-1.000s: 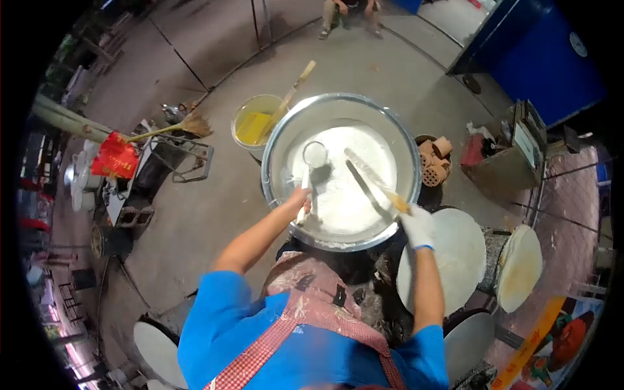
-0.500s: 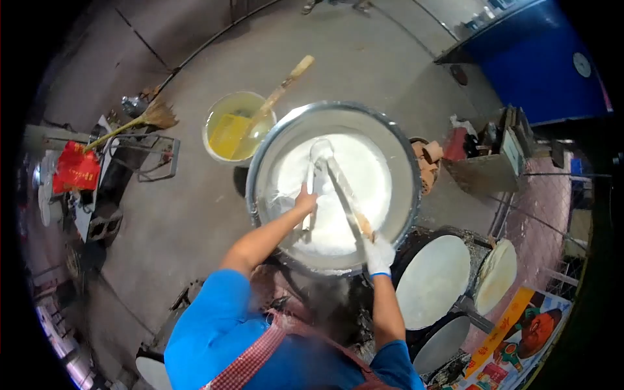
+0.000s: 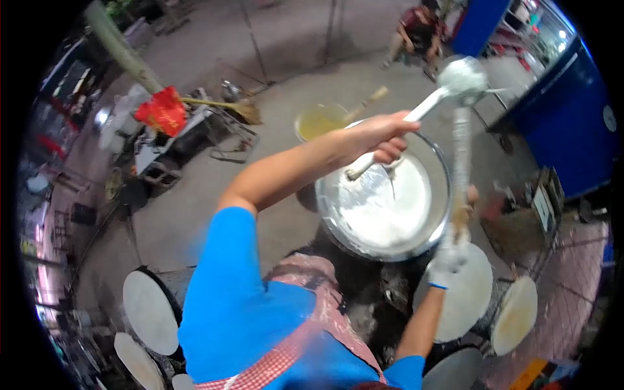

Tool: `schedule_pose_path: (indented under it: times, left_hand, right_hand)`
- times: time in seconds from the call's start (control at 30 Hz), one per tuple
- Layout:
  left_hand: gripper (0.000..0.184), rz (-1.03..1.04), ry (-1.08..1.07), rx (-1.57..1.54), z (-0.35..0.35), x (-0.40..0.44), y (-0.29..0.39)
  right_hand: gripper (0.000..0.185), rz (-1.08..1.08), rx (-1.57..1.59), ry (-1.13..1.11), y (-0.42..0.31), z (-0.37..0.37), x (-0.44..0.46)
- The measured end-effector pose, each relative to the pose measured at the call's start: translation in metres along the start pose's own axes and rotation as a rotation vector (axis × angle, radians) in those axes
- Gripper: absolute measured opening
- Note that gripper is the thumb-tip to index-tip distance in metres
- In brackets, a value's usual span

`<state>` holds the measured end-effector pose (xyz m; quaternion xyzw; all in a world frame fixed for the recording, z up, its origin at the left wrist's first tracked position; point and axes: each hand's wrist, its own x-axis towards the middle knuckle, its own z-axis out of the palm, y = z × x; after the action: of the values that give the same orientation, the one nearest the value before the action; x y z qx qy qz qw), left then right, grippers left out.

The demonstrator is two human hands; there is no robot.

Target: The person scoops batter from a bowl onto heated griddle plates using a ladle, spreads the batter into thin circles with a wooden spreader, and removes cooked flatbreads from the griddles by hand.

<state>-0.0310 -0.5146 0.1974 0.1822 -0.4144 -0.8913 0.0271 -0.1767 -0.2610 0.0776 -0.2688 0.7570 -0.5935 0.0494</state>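
My bare left hand is closed round the white handle of a ladle. Its round head, coated with thick white batter, is raised beyond the pot's far right rim. In a white glove, my right hand grips a long wooden stick smeared with the same white stuff. The stick's far end meets the ladle head; whether they touch cannot be made out. Below my left hand stands a large metal pot of white batter, partly hidden by my forearm.
Round pale griddles stand at both sides, one griddle right under my gloved hand. A bucket of yellow liquid with a wooden-handled tool is behind the pot. Another person sits at the back. A box stands right.
Both hands have lifted the ladle and stick out of the batter and swung them right. The view has turned, and a seated person now shows at the back.
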Motion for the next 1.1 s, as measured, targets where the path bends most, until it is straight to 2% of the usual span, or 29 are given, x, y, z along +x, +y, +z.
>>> schedule_pose_path:
  times: [0.03, 0.07, 0.1, 0.13, 0.17, 0.2, 0.23, 0.27, 0.3, 0.33, 0.37, 0.4, 0.43, 0.5, 0.57, 0.63, 0.7, 0.77, 0.8, 0.83, 0.87, 0.9, 0.97, 1.0, 1.03, 1.07, 1.1]
  left_hand:
    - [0.02, 0.062, -0.006, 0.075, 0.019, -0.02, 0.02]
    - [0.027, 0.176, 0.019, 0.196, 0.029, -0.037, 0.037]
    - [0.033, 0.285, 0.028, 0.313, 0.039, -0.047, 0.05]
    - [0.049, 0.356, 0.051, 0.367, 0.043, -0.057, 0.057]
    - [0.06, 0.39, 0.201, 0.454, 0.052, -0.068, 0.059]
    - [0.065, 0.469, 0.085, 0.478, 0.039, -0.07, 0.057]
    - [0.066, 0.464, 0.048, 0.499, 0.03, -0.074, 0.05]
    - [0.064, 0.37, 0.088, 0.443, 0.022, -0.077, 0.036]
    - [0.06, 0.318, 0.013, 0.393, -0.004, -0.07, 0.015]
    - [0.058, 0.134, 0.138, 0.395, -0.018, -0.071, -0.009]
    - [0.04, -0.087, 0.093, 0.085, -0.027, -0.076, -0.026]
    - [0.028, -0.242, 0.146, -0.135, -0.045, -0.066, -0.039]
    - [0.015, -0.398, 0.226, -0.356, -0.06, -0.058, -0.051]
    - [0.016, -0.603, 0.234, -0.568, -0.061, -0.059, -0.063]
    - [0.011, -0.497, 0.144, -0.254, -0.035, -0.071, -0.053]
    - [0.025, -0.309, 0.045, 0.115, 0.011, -0.086, -0.057]
    - [0.038, -0.302, 0.042, 0.21, 0.034, -0.079, -0.086]
    - [0.025, -0.45, 0.092, 0.098, 0.054, -0.073, -0.112]
    - [0.02, -0.565, 0.059, -0.113, 0.053, -0.063, -0.126]
    - [0.019, -0.693, 0.052, -0.322, 0.055, -0.052, -0.145]
    - [0.017, -0.822, 0.063, -0.362, 0.069, -0.047, -0.166]
    - [0.031, -0.94, 0.089, -0.403, 0.085, -0.046, -0.189]
    - [0.028, -1.067, 0.048, -0.384, 0.114, -0.043, -0.245]
    - [0.025, -1.164, 0.095, -0.475, 0.142, -0.047, -0.269]
    - [0.026, -1.282, 0.015, -0.552, 0.167, -0.047, -0.294]
    - [0.026, -1.358, -0.083, -0.552, 0.19, -0.041, -0.326]
    - [0.028, -1.423, -0.183, -0.563, 0.21, -0.035, -0.354]
  right_hand:
    - [0.033, -0.17, -0.063, 0.087, -0.025, -0.006, 0.011]
    - [0.034, -0.205, -0.13, 0.148, -0.041, -0.012, 0.022]
    - [0.033, -0.202, -0.095, 0.172, -0.047, -0.019, 0.032]
    - [0.031, -0.168, 0.054, 0.143, -0.057, -0.019, 0.03]
    - [0.03, -0.131, 0.195, 0.127, -0.067, -0.017, 0.026]
    - [0.028, -0.571, -0.016, 0.2, -0.058, -0.012, 0.028]
    - [0.027, -0.354, 0.064, 0.065, -0.049, -0.007, 0.01]
    - [0.028, -0.109, 0.131, -0.053, -0.04, -0.003, -0.007]
    - [0.028, 0.125, 0.166, -0.147, -0.031, 0.002, -0.024]
    - [0.023, 0.132, 0.187, -0.125, 0.019, 0.011, -0.044]
    - [0.022, 0.257, 0.193, -0.186, 0.026, 0.01, -0.069]
    - [0.021, 0.421, 0.192, -0.158, 0.044, 0.007, -0.094]
    - [0.02, 0.444, 0.092, -0.154, 0.057, -0.002, -0.115]
    - [0.018, 0.494, -0.115, -0.143, 0.037, -0.029, -0.146]
    - [0.017, 0.274, -0.114, 0.023, 0.024, -0.055, -0.167]
    - [0.018, 0.401, 0.086, 0.105, 0.011, -0.078, -0.183]
    - [0.022, 0.515, 0.232, 0.115, 0.003, -0.087, -0.195]
    - [0.027, 0.579, 0.204, 0.088, 0.02, -0.091, -0.219]
    - [0.032, 0.612, 0.072, 0.049, 0.038, -0.096, -0.24]
    - [0.035, 0.618, 0.014, 0.101, 0.059, -0.098, -0.275]
    - [0.037, 0.445, -0.103, 0.174, 0.081, -0.107, -0.313]
    - [0.04, 0.49, -0.123, 0.161, 0.085, -0.121, -0.354]
    - [0.042, 0.406, -0.273, 0.312, 0.105, -0.145, -0.444]
    - [0.042, 0.559, -0.367, 0.292, 0.095, -0.164, -0.479]
    - [0.043, 0.722, -0.45, 0.27, 0.073, -0.189, -0.519]
    - [0.04, 0.68, -0.626, 0.328, 0.053, -0.211, -0.553]
    - [0.038, 0.768, -0.355, 0.402, 0.045, -0.231, -0.583]
